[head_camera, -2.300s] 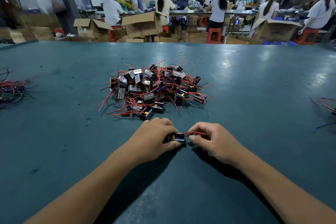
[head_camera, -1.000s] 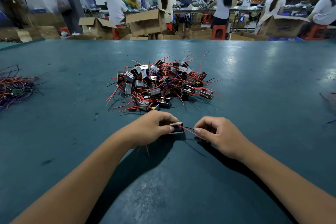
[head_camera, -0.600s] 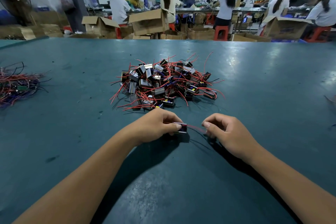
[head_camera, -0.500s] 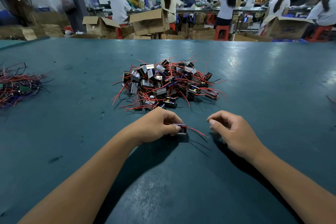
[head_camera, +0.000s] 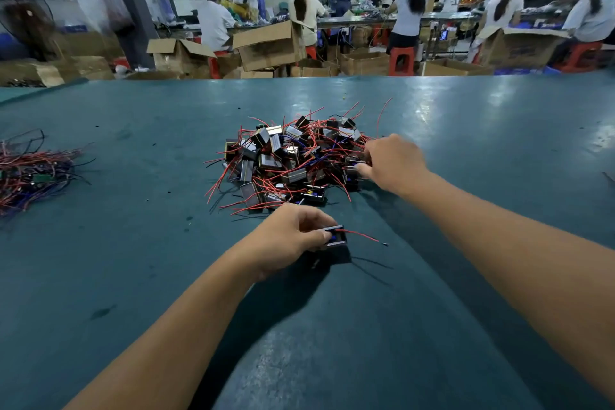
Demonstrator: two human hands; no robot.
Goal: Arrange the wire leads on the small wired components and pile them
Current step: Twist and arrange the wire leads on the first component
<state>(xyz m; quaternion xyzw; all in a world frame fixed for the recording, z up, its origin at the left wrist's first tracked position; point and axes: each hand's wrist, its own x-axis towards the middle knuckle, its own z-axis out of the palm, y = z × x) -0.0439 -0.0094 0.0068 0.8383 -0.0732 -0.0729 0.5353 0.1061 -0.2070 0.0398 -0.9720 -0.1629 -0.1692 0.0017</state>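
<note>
The right hand (head_camera: 392, 161) now reaches far into the pile (head_camera: 289, 160), fingers curled among components, while the left hand (head_camera: 286, 236) pinches the finished component (head_camera: 336, 236) nearer.

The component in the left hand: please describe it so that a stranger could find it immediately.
On the teal table, look nearer than the central pile of components. There the left hand pinches one small black component. Unlike the piled ones, it sits alone, one red lead trailing right.

Dim overhead light, perhaps motion-blurred edges
</note>
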